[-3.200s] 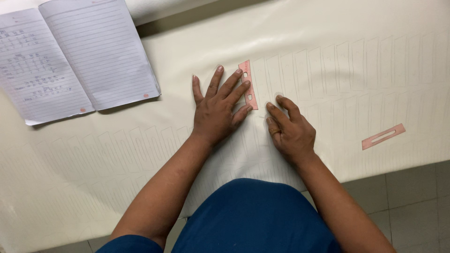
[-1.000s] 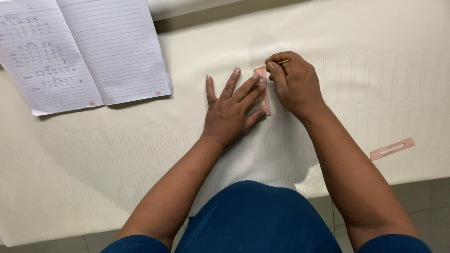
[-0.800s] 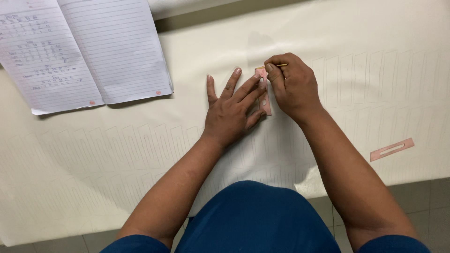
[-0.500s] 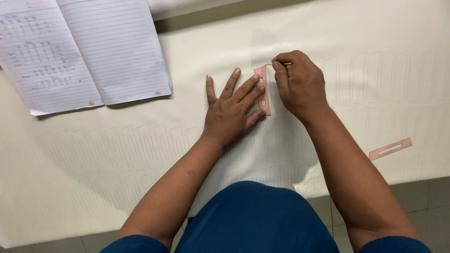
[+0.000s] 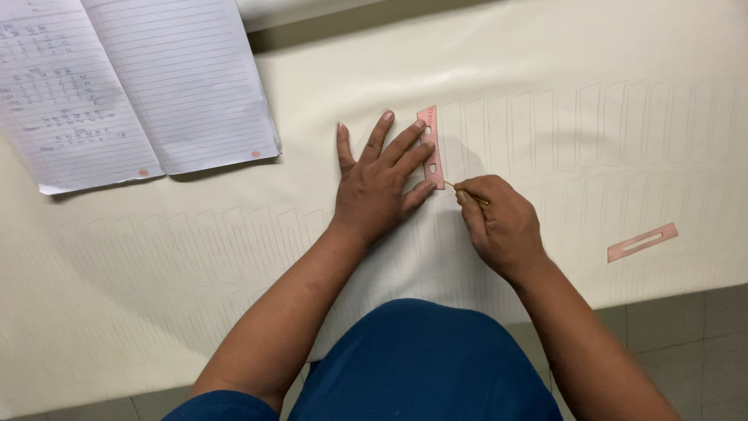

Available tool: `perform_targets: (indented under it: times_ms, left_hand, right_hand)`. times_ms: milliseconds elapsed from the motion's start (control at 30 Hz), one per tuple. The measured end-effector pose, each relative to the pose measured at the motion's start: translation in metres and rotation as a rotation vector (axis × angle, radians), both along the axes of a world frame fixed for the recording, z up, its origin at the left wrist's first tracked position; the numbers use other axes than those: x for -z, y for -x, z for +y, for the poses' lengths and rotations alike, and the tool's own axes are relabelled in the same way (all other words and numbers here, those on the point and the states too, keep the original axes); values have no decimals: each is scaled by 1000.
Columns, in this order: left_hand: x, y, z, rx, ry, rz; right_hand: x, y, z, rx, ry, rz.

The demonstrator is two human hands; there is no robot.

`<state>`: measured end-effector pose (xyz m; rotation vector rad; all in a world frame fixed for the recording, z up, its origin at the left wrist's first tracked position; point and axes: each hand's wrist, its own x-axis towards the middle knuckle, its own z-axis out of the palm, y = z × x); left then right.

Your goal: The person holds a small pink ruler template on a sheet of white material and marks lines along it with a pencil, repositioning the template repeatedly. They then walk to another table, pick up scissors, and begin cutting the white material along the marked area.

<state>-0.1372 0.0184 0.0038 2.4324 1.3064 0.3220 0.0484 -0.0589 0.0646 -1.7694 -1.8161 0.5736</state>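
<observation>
The left hand (image 5: pixel 379 187) was laid flat, fingers spread, on the cream sheet (image 5: pixel 545 70) covering the surface, its fingertips pinning a narrow pink template (image 5: pixel 431 146) upright. The right hand (image 5: pixel 499 226) was closed around a thin pencil (image 5: pixel 450 185), whose tip met the template's lower right edge. A second pink template (image 5: pixel 642 242) was lying well apart to the right. An open notebook (image 5: pixel 132 78) was lying at upper left.

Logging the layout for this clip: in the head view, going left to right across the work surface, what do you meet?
Open lined notebook → left hand pressed flat on the pale sheet → pink template strip under its fingertips → right hand holding a thin pencil → second pink template strip.
</observation>
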Motion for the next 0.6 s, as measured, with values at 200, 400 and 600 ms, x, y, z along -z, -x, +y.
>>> perform_targets:
  times_ms: [200, 400, 600]
  left_hand:
    - [-1, 1, 0, 5, 22, -75]
    - [5, 3, -2, 3, -49, -81]
    - [4, 4, -2, 9, -94, -83]
  right_hand:
    - [7, -2, -15, 35, 29, 14]
    - [10, 5, -16, 23, -11, 56]
    - [9, 13, -11, -41, -45, 93]
